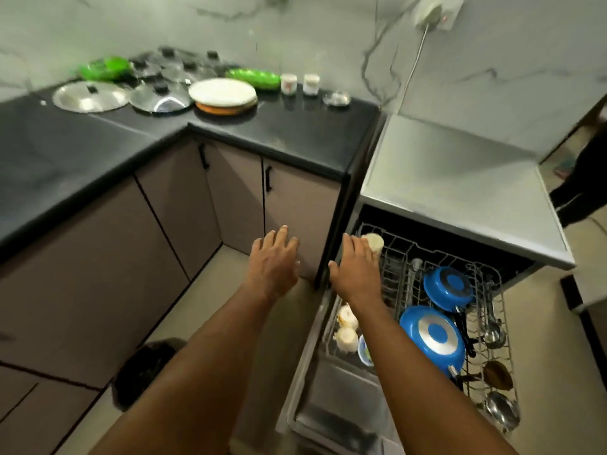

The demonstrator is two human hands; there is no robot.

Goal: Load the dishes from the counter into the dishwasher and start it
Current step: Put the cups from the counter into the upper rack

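Note:
The dishwasher (460, 185) stands open with its wire rack (492, 277) pulled out. In the rack are two blue pans (432, 336), steel ladles (492, 326) and upturned cream cups (346, 336). My right hand (354, 270) reaches over the rack's back left corner, fingers straight, tips at another upturned cream cup (374, 243). My left hand (274, 261) hovers open in front of the cabinet, holding nothing. On the black counter (295, 139) lie a stack of white plates (223, 93), steel lids (90, 96), two small cups (289, 83) and a glass dish (335, 99).
Green containers (253, 77) sit along the back wall among more lids. A black bin (144, 369) stands on the floor by the cabinets. The lowered dishwasher door (341, 395) juts toward me. Another person's legs (584, 178) show at the right edge.

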